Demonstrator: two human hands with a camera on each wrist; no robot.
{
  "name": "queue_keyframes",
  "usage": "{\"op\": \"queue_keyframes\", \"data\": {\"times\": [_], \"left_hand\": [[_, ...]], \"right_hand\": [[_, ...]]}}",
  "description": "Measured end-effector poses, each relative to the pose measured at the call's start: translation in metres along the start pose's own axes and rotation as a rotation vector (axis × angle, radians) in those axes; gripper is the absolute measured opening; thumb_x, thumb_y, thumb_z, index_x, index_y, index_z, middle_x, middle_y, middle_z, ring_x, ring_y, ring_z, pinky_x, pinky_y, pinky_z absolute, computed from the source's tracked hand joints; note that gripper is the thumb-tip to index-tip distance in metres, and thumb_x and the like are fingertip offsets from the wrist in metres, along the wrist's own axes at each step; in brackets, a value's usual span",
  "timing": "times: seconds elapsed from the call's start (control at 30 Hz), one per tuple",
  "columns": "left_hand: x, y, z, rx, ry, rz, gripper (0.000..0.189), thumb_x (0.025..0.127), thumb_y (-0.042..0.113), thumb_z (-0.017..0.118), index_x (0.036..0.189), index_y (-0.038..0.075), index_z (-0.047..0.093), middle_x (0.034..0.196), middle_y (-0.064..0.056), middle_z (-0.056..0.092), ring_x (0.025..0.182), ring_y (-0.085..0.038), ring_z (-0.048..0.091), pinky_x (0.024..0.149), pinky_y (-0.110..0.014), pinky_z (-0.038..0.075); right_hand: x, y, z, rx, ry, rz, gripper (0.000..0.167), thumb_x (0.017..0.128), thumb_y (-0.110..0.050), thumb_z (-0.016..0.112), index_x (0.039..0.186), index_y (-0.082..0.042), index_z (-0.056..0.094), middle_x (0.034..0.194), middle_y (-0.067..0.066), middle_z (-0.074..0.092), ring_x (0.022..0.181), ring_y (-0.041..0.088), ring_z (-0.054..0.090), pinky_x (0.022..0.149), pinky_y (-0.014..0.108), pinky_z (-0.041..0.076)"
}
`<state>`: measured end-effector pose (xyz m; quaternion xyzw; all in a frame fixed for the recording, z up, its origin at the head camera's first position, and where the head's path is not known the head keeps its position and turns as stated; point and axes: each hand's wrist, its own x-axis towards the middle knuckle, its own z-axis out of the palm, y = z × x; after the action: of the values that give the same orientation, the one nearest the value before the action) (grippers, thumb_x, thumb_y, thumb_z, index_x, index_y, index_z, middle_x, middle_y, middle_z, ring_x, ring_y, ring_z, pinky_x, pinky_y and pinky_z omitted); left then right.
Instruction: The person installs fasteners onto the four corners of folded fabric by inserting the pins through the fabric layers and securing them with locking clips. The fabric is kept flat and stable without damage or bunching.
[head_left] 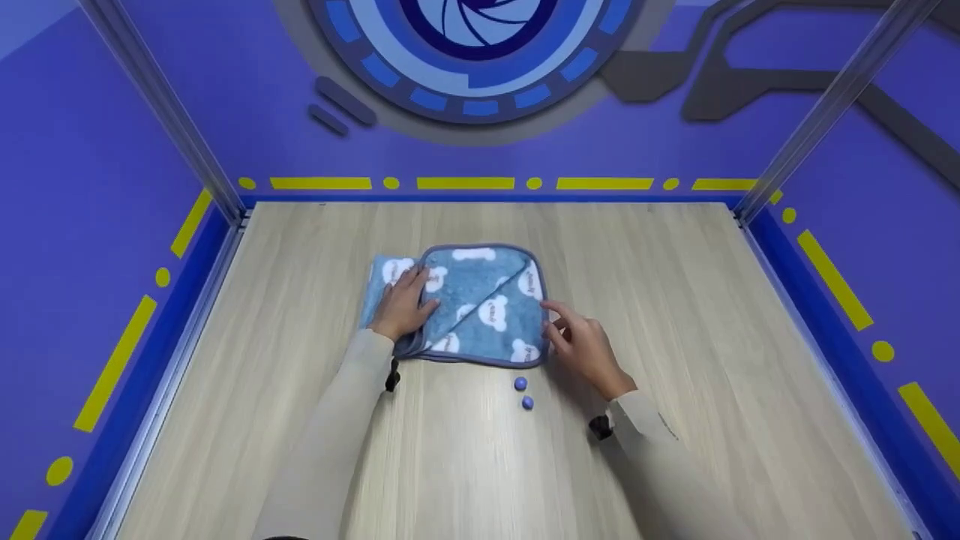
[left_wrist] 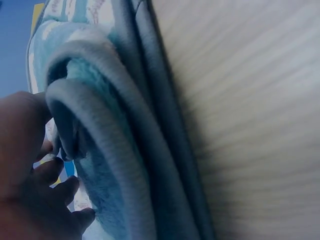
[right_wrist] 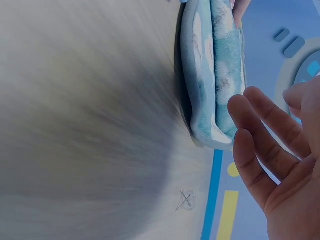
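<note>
Two hands at one cloth (head_left: 465,292), folded in layers near the middle of the tabletop (head_left: 675,300), with a lower part jutting out at the left and a diagonal edge across the top. Left hand (head_left: 405,304) laid over the step between the two parts, fingers extended, grasping nothing. Right hand (head_left: 589,345) at the right edge, fingers loosely bent and spread, nothing gripped; hard to tell contact from a near miss. Just beside the near edge, two balls (head_left: 520,384), close together and apart from the cloth.

Likeliest trouble: layers sliding out of line under too light a press at the left, or bunching from too hard a pull at the right. Loose at the left end, with gaps between the bound edges in the left wrist view, so easily creased or caught. Might bring up only the top layer, from too shallow a pinch. Could also send the balls rolling, with a low sweep of the right wrist or a dragged edge.
</note>
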<state>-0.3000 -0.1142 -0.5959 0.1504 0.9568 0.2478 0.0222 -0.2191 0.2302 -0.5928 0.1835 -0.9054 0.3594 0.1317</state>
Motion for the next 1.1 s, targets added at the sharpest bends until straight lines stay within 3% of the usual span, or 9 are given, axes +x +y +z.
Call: {"op": "queue_keyframes", "data": {"times": [0.17, 0.33, 0.43, 0.57, 0.8, 1.1], "left_hand": [[-0.005, -0.002, -0.002, -0.067, 0.083, 0.057, 0.076, 0.099, 0.029, 0.068, 0.16, 0.003, 0.031, 0.162, -0.027, 0.031, 0.148, -0.048, 0.029, 0.117, -0.068, 0.022], [-0.011, -0.004, -0.004, -0.12, 0.163, 0.096, 0.08, 0.097, 0.028, 0.072, 0.162, 0.008, 0.03, 0.161, -0.029, 0.032, 0.146, -0.051, 0.031, 0.118, -0.065, 0.025], [-0.016, -0.003, -0.004, -0.133, 0.185, 0.103, 0.079, 0.098, 0.028, 0.071, 0.163, 0.01, 0.029, 0.162, -0.027, 0.031, 0.147, -0.049, 0.031, 0.119, -0.061, 0.026], [-0.025, -0.003, -0.002, -0.155, 0.218, 0.121, 0.079, 0.097, 0.026, 0.072, 0.163, 0.011, 0.029, 0.162, -0.026, 0.032, 0.148, -0.047, 0.032, 0.119, -0.059, 0.028], [-0.039, -0.002, 0.0, -0.175, 0.287, 0.16, 0.078, 0.096, 0.02, 0.074, 0.162, 0.013, 0.033, 0.16, -0.026, 0.035, 0.145, -0.048, 0.035, 0.118, -0.059, 0.029], [-0.054, 0.001, 0.002, -0.182, 0.261, 0.114, 0.075, 0.099, 0.023, 0.069, 0.163, 0.017, 0.03, 0.161, -0.023, 0.035, 0.149, -0.042, 0.033, 0.12, -0.056, 0.028]], "right_hand": [[0.001, 0.0, -0.001, -0.034, 0.007, 0.024, 0.038, 0.097, -0.008, 0.07, 0.134, -0.013, 0.065, 0.103, 0.004, 0.077, 0.064, 0.008, 0.061, 0.058, 0.026, 0.052], [0.001, 0.007, -0.006, -0.08, -0.007, 0.066, 0.05, 0.093, -0.004, 0.073, 0.14, -0.015, 0.061, 0.132, 0.007, 0.066, 0.071, 0.014, 0.062, 0.063, 0.031, 0.054], [0.002, 0.012, -0.01, -0.113, -0.038, 0.112, 0.056, 0.092, -0.003, 0.075, 0.144, -0.015, 0.058, 0.141, 0.01, 0.058, 0.091, 0.022, 0.068, 0.077, 0.04, 0.059], [0.001, 0.02, -0.015, -0.148, -0.093, 0.158, 0.058, 0.092, -0.002, 0.074, 0.146, -0.014, 0.057, 0.142, 0.013, 0.056, 0.122, 0.032, 0.061, 0.098, 0.052, 0.052], [-0.002, 0.04, -0.019, -0.154, -0.138, 0.23, 0.047, 0.094, -0.004, 0.072, 0.14, -0.011, 0.062, 0.138, 0.015, 0.057, 0.124, 0.035, 0.06, 0.102, 0.054, 0.049], [-0.002, 0.052, -0.019, -0.221, -0.209, 0.283, 0.031, 0.101, -0.012, 0.067, 0.132, -0.013, 0.07, 0.132, 0.012, 0.06, 0.12, 0.031, 0.061, 0.102, 0.053, 0.049]]}}
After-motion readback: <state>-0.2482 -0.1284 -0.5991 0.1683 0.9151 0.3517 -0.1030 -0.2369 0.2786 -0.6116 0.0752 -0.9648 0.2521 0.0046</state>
